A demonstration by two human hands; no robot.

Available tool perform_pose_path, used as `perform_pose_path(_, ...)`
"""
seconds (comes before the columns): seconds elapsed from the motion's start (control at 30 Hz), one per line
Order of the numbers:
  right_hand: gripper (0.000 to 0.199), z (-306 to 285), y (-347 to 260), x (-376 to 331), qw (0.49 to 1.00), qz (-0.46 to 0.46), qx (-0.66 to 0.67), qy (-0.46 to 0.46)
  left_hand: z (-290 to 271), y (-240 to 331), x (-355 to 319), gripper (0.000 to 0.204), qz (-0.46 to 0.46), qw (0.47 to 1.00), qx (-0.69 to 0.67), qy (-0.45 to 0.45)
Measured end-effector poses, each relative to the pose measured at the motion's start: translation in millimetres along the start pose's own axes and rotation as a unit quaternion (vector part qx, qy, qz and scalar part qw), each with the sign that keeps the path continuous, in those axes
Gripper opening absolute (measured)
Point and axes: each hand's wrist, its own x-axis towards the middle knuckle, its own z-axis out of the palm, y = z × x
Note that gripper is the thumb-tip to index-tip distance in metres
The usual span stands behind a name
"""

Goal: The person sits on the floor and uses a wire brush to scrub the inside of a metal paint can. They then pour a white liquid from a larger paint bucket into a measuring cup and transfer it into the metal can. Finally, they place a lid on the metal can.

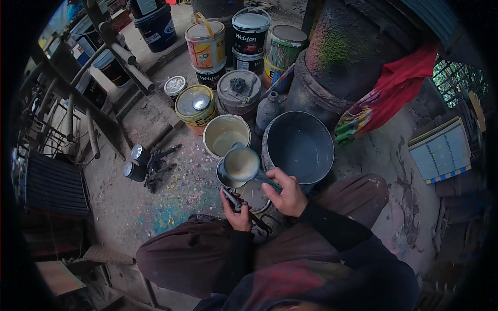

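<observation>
My right hand (pixel 288 195) is closed round the handle of a small round strainer (pixel 242 164) with a grey rim and a beige middle. The strainer is over a pale-rimmed cup (pixel 228 181), covering much of it. Below the cup, my left hand (pixel 239 213) grips a dark metal tool (pixel 232 201) that resembles a spray gun; its lower part blends into dark shapes by my lap. Just beyond the strainer stands an open pail (pixel 211 122) with cream-coloured liquid inside. A large dark tub (pixel 271 155) sits to the right, with greyish liquid in it.
A yellow paint can (pixel 195 116), a lidded bucket (pixel 226 93) and a grey bottle (pixel 268 110) stand behind. Stacked paint pails (pixel 206 46) rise farther back. At right, red cloth (pixel 399 85) hangs by a big drum (pixel 358 36). Small cans (pixel 135 171) are on the left floor.
</observation>
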Motion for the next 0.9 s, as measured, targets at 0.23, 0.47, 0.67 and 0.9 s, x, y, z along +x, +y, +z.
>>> perform_pose_path(0.23,0.019,-31,21,11,0.998,0.024,0.006,0.059,2,-10,4,0.08,0.006,1.0,0.017,-0.018)
perform_pose_path(0.47,0.029,-98,194,37,0.918,0.244,-0.314,0.015,5,-9,7,0.075,0.019,0.999,0.02,-0.016)
perform_pose_path(0.67,0.028,-42,254,33,0.887,0.235,-0.381,-0.114,-2,-3,7,0.078,0.007,1.0,-0.005,0.011)
perform_pose_path(0.9,0.025,-64,252,41,0.88,0.285,-0.378,-0.034,-9,1,9,0.078,0.003,0.998,-0.025,0.049)
